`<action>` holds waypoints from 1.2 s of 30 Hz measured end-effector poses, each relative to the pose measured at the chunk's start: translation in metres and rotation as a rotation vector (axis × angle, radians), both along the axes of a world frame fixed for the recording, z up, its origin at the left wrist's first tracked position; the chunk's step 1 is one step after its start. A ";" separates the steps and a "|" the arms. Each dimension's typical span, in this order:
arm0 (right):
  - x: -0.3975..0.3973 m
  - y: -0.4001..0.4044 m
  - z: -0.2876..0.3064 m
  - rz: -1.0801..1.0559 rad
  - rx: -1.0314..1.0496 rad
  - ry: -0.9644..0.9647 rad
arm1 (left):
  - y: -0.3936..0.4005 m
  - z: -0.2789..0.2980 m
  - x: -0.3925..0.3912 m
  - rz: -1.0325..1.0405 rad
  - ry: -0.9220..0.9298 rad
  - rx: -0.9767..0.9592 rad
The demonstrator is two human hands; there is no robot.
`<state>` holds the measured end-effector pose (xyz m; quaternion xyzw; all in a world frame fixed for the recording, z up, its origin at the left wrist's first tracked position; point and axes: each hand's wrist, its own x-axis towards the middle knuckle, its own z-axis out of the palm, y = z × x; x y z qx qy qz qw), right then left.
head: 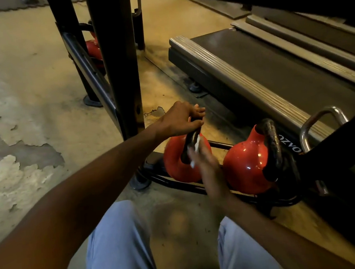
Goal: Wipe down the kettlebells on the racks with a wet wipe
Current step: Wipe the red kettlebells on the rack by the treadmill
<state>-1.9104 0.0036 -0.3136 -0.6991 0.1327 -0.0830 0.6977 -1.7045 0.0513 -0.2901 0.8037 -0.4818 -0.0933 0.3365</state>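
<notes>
Held two red kettlebells side by side on the bottom rails of a low black rack [205,188]. Nearer kettlebell [176,163] tilted, its black handle up; second kettlebell [246,166] just to its right, black handle turned toward the treadmill. Third red kettlebell [93,48] farther back along the same rack, half hidden behind a black upright post [118,59].

Left hand [179,120] curled round the top of the nearer kettlebell's handle, fingers wrapped over it. Right hand [208,170] blurred, fingers fairly straight, pressed a white wet wipe [196,148] against the side of that same handle; whether the thumb pinched the wipe, could not tell. Both bare forearms reached in from below, above knees in pale blue trousers [119,253].

Rested on a worn concrete floor [23,108], its pale coating peeled away in ragged patches to grey beneath. Round black rack feet planted on that floor. Stood close on the right a treadmill deck [265,72], dark belt between ribbed grey side rails, partly lettered at its near end. Chrome loop handle [323,125] beside the second kettlebell, against a dark slanting bar. Dim, warm yellowish light throughout, dark equipment overhead at upper right.
</notes>
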 end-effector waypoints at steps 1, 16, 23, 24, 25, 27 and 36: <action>0.008 -0.011 0.004 -0.069 0.139 0.008 | 0.000 0.000 0.000 0.006 -0.005 -0.001; 0.029 -0.048 0.017 -0.140 0.560 0.178 | -0.002 -0.007 -0.005 0.055 -0.002 -0.021; 0.046 -0.061 0.018 -0.041 0.565 0.177 | -0.004 -0.006 -0.010 0.075 -0.019 -0.022; 0.044 -0.062 0.014 -0.014 0.497 0.193 | -0.003 -0.006 -0.011 0.076 -0.027 -0.019; 0.039 -0.062 0.012 0.008 0.445 0.212 | -0.003 -0.005 -0.010 0.078 -0.035 -0.021; 0.031 -0.069 0.014 0.057 0.442 0.210 | -0.004 -0.006 -0.011 0.082 -0.045 -0.033; 0.034 -0.042 0.013 -0.023 0.364 0.168 | -0.001 -0.003 -0.011 0.070 -0.042 -0.039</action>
